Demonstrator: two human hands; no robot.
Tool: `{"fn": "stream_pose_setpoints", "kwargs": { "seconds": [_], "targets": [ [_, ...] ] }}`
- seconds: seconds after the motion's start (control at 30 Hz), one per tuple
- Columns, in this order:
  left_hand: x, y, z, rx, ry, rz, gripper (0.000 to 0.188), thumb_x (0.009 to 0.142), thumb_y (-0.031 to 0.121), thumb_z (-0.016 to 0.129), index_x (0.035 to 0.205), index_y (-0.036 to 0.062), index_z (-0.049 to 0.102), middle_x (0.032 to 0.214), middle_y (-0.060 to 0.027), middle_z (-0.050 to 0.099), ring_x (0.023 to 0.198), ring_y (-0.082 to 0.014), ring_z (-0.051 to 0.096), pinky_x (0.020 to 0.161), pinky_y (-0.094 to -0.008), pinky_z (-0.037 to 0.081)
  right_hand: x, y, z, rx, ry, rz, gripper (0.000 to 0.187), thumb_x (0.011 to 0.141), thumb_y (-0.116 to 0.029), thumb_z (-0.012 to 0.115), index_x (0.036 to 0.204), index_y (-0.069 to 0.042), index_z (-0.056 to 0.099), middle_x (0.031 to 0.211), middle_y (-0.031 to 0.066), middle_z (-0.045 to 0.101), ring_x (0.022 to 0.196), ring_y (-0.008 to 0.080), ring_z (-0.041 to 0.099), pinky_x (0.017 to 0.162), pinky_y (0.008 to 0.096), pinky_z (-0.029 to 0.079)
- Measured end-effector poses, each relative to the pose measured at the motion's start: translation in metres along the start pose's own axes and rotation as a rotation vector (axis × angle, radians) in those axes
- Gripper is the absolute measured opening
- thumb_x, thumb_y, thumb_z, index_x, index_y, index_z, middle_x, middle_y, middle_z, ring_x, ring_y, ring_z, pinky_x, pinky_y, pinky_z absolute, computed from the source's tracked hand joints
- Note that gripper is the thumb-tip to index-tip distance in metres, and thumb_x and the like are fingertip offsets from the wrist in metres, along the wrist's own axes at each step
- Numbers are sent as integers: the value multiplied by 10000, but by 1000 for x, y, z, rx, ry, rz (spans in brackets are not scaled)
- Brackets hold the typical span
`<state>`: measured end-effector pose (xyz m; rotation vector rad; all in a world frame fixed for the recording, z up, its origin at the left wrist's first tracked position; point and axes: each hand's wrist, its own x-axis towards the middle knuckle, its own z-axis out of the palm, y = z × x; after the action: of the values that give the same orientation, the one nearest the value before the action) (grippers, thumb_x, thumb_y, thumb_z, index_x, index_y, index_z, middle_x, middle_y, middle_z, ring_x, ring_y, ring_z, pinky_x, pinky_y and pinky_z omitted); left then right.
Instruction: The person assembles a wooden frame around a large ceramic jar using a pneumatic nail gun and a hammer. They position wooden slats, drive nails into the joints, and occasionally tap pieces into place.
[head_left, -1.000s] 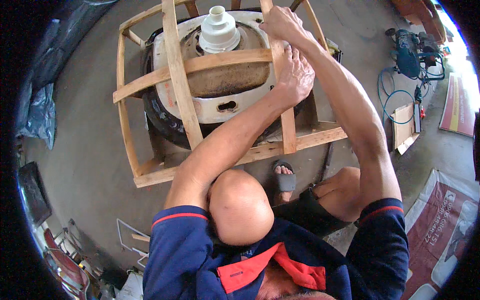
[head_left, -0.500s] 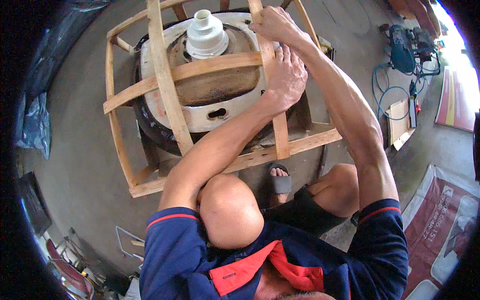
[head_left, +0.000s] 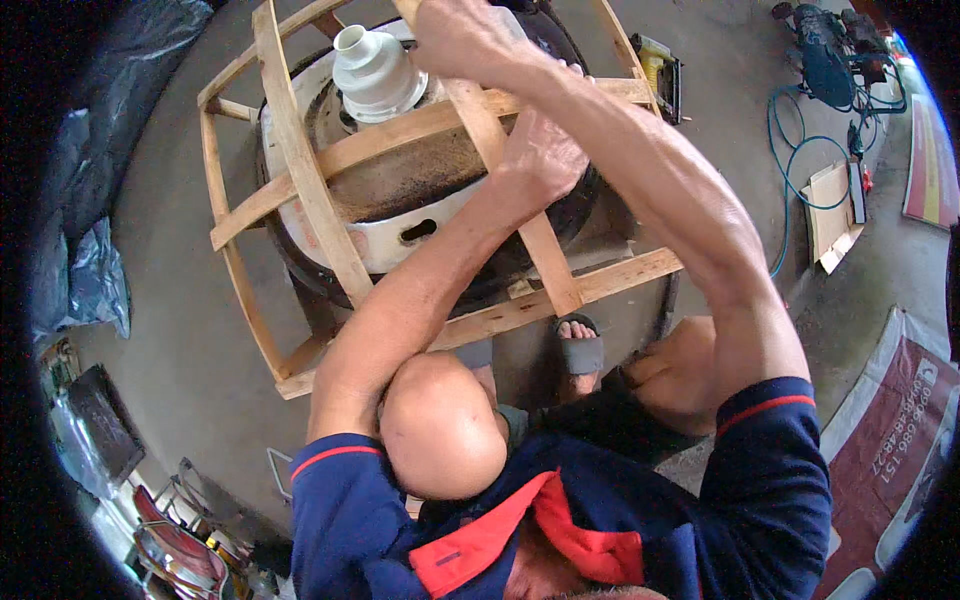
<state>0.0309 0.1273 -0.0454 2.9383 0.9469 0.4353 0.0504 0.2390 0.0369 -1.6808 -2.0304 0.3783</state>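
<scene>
Wooden slat [head_left: 480, 125]: slants across the crate [head_left: 630, 274], passing under both hands.
Right hand [head_left: 462, 42]: fingers curled closed over its far part.
Left hand [head_left: 545, 155]: nearer, against it; fingers mostly hidden, grip unclear.

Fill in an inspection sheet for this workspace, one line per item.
Surface: grey floor, the wooden crate standing on it.
Job's things: inside the crate's open slats, a rounded white-and-brown object with a white stepped fitting on top.
Clutter: yellow-and-black tool by the crate's right side; cardboard piece farther right; lower-left jumble too indistinct to name.
Hands: right hand appears closed on a wooden slat near its top; left hand lies against that slat, fingers partly hidden.
Cables: blue-green hose looped beside a dark machine.
Surroundings: plastic sheeting left, red-and-white banner right.
</scene>
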Motion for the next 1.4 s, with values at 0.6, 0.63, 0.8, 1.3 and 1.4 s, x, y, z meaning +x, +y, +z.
{"fn": "stream_pose_setpoints", "kwargs": {
  "seconds": [0.6,0.63,0.8,1.3,1.4],
  "targets": [
    [-4,4,-35,-86,112,24,290,876,186,591,1024,-12,744,1087,-227,696,1191,-378,595,1122,-491,399,-7,42,-31,-119,-78,212,453,788,-391,831,901,42,763,926,291,731,917,448,729,842,502,593],
    [1,0,-36,-105,147,12,284,873,180,588,1015,-12,741,1087,-232,693,1193,-380,594,1126,-495,397,-7,38,-34,-128,-66,204,456,797,-397,830,904,41,763,931,290,731,919,450,729,841,503,593],
    [-2,-8,-56,-292,237,5,148,811,76,634,891,-31,699,968,-235,666,1127,-421,598,1104,-523,414,-9,23,-44,-217,-169,143,278,820,-251,735,918,7,773,916,254,742,886,420,745,768,481,603],
    [139,-286,-90,-101,-414,-701,1067,615,893,724,1129,-41,767,1226,-313,686,1367,-363,538,1143,-510,393,-7,30,-36,-189,-94,4,230,788,-188,723,854,30,757,841,263,730,802,416,750,702,490,606],
    [155,-270,-84,-217,-543,-587,1193,507,938,732,1175,-50,745,1249,-287,686,1257,-393,620,1017,-502,509,-14,47,-39,-232,-128,25,299,835,-250,740,886,44,757,848,274,725,823,423,743,727,486,604]
  ]
}}
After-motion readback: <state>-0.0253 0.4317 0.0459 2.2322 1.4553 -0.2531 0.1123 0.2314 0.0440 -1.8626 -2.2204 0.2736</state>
